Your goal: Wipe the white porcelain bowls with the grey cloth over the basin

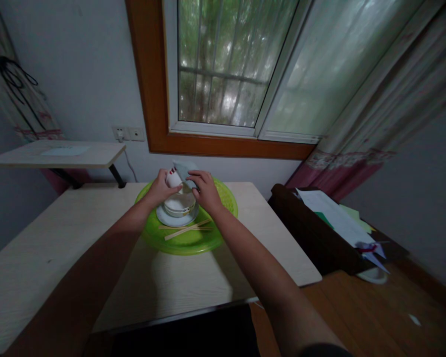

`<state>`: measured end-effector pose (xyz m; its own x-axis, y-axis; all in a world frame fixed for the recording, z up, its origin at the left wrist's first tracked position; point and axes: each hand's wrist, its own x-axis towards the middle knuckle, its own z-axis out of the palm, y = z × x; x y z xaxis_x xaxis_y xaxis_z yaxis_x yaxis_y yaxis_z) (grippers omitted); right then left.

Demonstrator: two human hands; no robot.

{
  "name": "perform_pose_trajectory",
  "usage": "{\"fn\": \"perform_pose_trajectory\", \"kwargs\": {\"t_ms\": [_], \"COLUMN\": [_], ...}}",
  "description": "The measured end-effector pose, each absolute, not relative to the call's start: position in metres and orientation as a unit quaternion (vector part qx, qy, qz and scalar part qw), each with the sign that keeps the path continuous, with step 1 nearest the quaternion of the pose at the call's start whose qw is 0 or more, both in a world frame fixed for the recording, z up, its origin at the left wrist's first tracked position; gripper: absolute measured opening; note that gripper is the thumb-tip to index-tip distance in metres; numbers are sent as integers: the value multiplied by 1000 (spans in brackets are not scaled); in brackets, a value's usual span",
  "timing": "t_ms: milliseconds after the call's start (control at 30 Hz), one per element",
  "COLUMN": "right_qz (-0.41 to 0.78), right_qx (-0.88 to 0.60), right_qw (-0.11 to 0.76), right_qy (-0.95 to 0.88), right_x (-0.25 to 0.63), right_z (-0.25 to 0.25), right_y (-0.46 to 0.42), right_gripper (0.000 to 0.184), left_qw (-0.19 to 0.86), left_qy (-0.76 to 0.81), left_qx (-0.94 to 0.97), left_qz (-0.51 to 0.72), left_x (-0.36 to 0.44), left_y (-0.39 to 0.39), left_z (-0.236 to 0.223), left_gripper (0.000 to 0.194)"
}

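Cup [173, 177], one, smooth white with red marks, is clamped in the left hand [160, 189] at eleven o'clock over one round green tray [226, 203]; the right hand [205, 191] pinches one pale cloth [186, 168]. At least two stacked bowls [179, 201] sit on one plate [162, 216]; two or more crossed wooden chopsticks [188, 228] lie toward six.

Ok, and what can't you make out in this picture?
All in the head view:
Cup: partly hidden by the left hand.
Green tray: part covered by the plate and bowls.
Shelf paper: any writing, too small.
Outside the window: blurred.
Dark sleeve: cut off by the bottom edge.
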<state>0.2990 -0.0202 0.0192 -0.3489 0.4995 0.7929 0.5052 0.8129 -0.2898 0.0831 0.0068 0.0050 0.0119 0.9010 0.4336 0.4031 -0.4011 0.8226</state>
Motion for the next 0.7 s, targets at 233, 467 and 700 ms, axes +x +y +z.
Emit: {"fn": "perform_pose_trajectory", "kwargs": {"t_ms": [233,467,700], "right_qz": [102,275,291], "right_qx": [-371,-367,-389], "right_qw": [535,553,537], "right_qy": [-752,-696,-690], "right_x": [306,301,300], "right_z": [6,-7,-8], "right_y": [-6,-2,-3], "right_gripper": [10,49,65], "left_qw": [251,303,341], "left_qy": [477,448,419], "left_qx": [636,635,662], "left_qz": [552,552,519], "left_x": [72,73,69], "left_y": [21,20,21], "left_z": [-2,-4,-12], "left_gripper": [66,67,66]}}
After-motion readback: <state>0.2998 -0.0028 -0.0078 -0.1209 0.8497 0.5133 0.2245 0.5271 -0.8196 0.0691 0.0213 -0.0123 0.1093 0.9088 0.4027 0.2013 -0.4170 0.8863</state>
